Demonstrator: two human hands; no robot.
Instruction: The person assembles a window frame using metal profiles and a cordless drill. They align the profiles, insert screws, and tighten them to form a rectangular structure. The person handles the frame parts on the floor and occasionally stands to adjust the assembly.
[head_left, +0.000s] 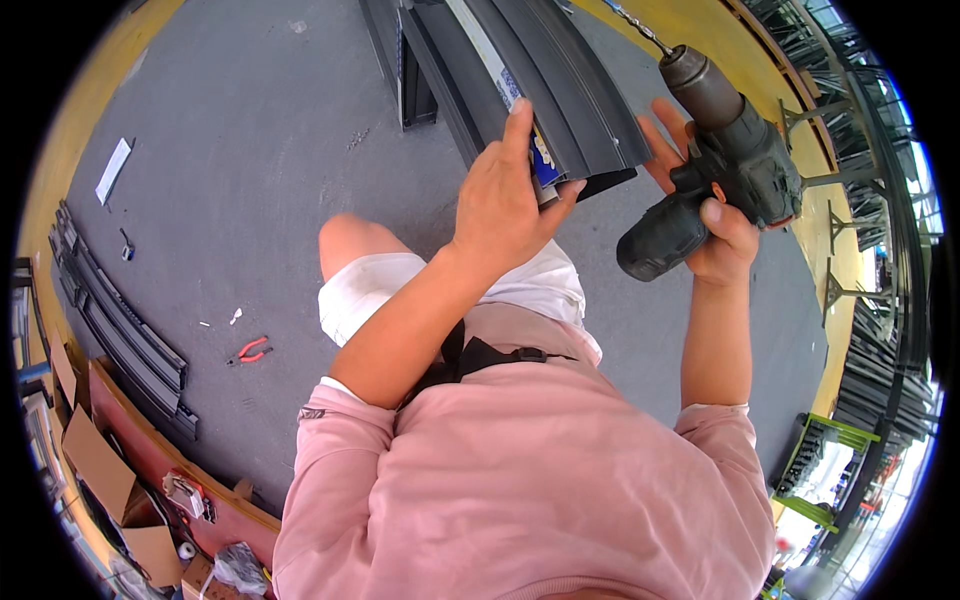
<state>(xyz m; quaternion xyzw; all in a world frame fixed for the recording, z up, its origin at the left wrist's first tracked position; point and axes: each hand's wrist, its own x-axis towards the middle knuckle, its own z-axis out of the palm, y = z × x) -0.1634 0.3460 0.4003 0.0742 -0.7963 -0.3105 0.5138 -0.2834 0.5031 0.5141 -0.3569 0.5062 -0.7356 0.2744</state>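
Note:
A black cordless drill point(741, 150) rests in my right hand point(728, 248), which is closed about its handle with the thumb on the near side. Some fingers of that hand stretch out beyond the drill. A long bit point(638, 25) in the chuck points up and to the left, away from me. My left hand point(495, 205) grips the near end of a dark grey metal profile point(575, 80). Its index finger lies along a strip with a blue and yellow label point(543, 158), and the thumb bends round the end. The profile's far part runs out of the picture.
Red-handled pliers point(250, 350), a small tool point(126, 245) and a white paper point(114, 171) lie on the grey floor. Several dark profiles point(120, 320) are stacked at left, near cardboard boxes point(100, 470). Racks of long profiles point(880, 380) and a green crate point(825, 460) stand at right.

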